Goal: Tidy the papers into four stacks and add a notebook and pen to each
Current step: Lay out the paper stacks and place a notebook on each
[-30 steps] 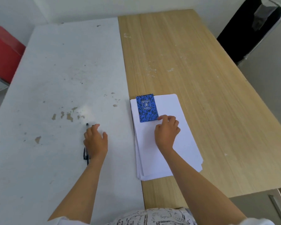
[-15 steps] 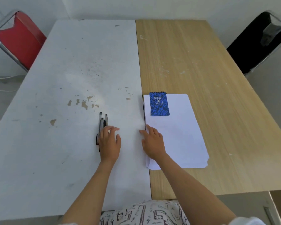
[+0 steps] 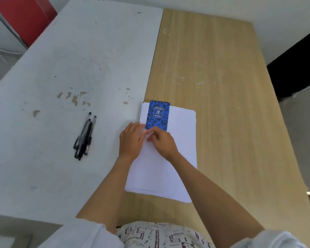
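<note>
Still sitting as one undivided pile of papers (image 3: 168,158) astride the table seam, blue notebook (image 3: 157,115) on top, pens (image 3: 83,138) lying bunched well left, both hands (image 3: 131,140) (image 3: 162,140) meeting at the notebook's near edge, grip unclear; four stacks not yet made.
</note>
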